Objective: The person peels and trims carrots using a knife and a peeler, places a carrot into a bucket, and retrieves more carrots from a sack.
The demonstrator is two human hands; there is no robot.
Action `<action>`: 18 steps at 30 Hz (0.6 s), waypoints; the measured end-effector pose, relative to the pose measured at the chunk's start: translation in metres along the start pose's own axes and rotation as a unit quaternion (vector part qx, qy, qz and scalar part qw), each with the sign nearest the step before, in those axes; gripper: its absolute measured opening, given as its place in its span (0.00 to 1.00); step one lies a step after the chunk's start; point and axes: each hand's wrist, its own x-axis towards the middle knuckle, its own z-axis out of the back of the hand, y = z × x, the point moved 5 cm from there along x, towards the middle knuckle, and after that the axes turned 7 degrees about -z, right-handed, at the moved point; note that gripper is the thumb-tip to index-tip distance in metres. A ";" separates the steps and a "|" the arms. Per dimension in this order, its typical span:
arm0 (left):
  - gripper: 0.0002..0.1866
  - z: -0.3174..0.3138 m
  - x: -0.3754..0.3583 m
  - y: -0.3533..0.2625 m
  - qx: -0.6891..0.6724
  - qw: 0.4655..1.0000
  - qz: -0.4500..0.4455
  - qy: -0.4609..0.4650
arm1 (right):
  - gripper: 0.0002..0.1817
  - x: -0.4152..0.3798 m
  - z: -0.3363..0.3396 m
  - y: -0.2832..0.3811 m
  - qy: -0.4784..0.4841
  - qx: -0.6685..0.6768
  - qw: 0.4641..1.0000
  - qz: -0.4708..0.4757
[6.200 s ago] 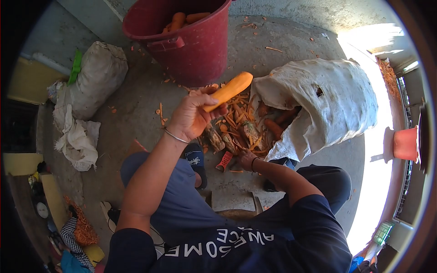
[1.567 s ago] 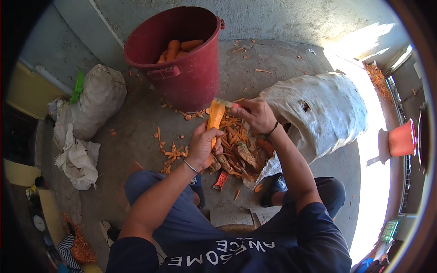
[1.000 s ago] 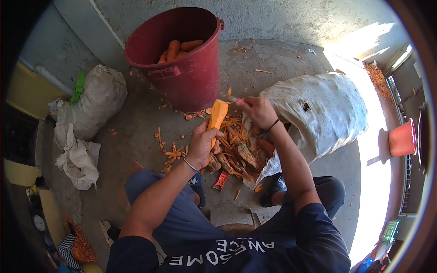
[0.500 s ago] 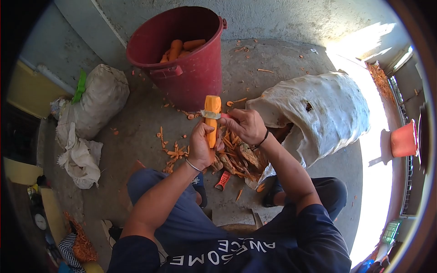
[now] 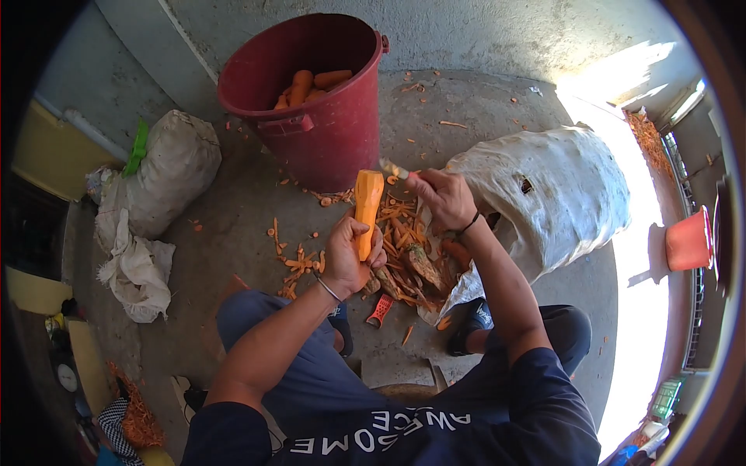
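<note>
My left hand (image 5: 347, 252) is wrapped round the lower part of a peeled orange carrot (image 5: 368, 203), which stands nearly upright. To its right, my right hand (image 5: 444, 199) grips a peeler (image 5: 394, 168), its blade end pointing up and left, apart from the carrot. Beneath both hands, carrot peelings (image 5: 299, 264) and unpeeled carrots (image 5: 423, 266) lie on the floor. An orange-red plastic piece (image 5: 380, 309) rests between my feet.
A large red bin (image 5: 330, 144) holding carrots stands ahead. A white sack (image 5: 552, 194) lies at the right, its mouth towards me. Another full sack (image 5: 175, 175) leans at the left wall. A red bucket (image 5: 688, 241) is at the far right.
My right hand has moved the peeler off the carrot, up and to the right. The carrot in my left hand has tilted slightly, and more of the pile shows.
</note>
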 end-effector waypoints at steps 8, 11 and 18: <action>0.15 -0.005 -0.001 0.003 -0.054 0.998 0.036 0.013 | 0.26 -0.014 -0.014 0.038 0.029 -0.035 0.990 0.132; 0.15 -0.006 -0.003 0.000 -0.054 0.998 0.044 0.001 | 0.26 -0.011 -0.009 0.033 0.020 -0.045 0.991 0.125; 0.15 -0.003 -0.004 0.004 -0.033 0.998 0.046 0.000 | 0.27 -0.011 -0.011 0.031 0.010 -0.077 0.992 0.098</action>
